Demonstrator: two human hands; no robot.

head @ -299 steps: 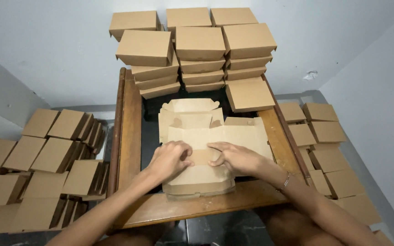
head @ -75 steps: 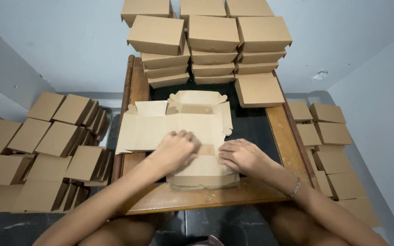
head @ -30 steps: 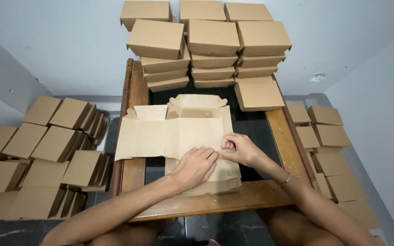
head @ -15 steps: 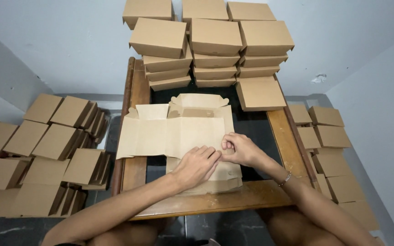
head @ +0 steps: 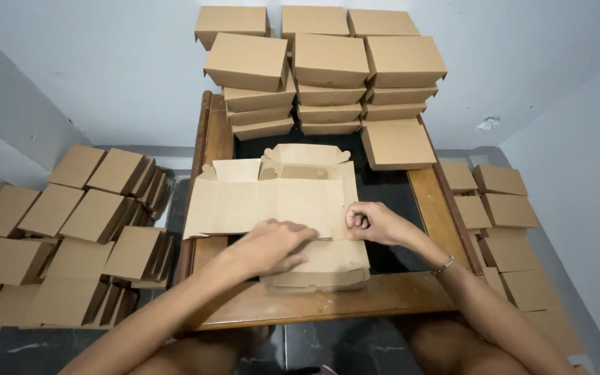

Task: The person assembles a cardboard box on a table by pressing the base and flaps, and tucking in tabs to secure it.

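Flat brown cardboard box blank (head: 272,205): unfolded, pressed under open left hand (head: 272,246); right hand (head: 373,222) pinching side flap; sides unraised, folding barely begun.

Since 10 s ago: top cardboard blank (head: 272,201) slid left, now overhanging table edge (head: 206,250). Left hand (head: 272,246) moved right onto the stack; right hand (head: 373,222) now pinches the blank's right edge.

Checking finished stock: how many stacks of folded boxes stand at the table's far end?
3 stacks: left, middle, right. One single box lies beside. More may hide behind.
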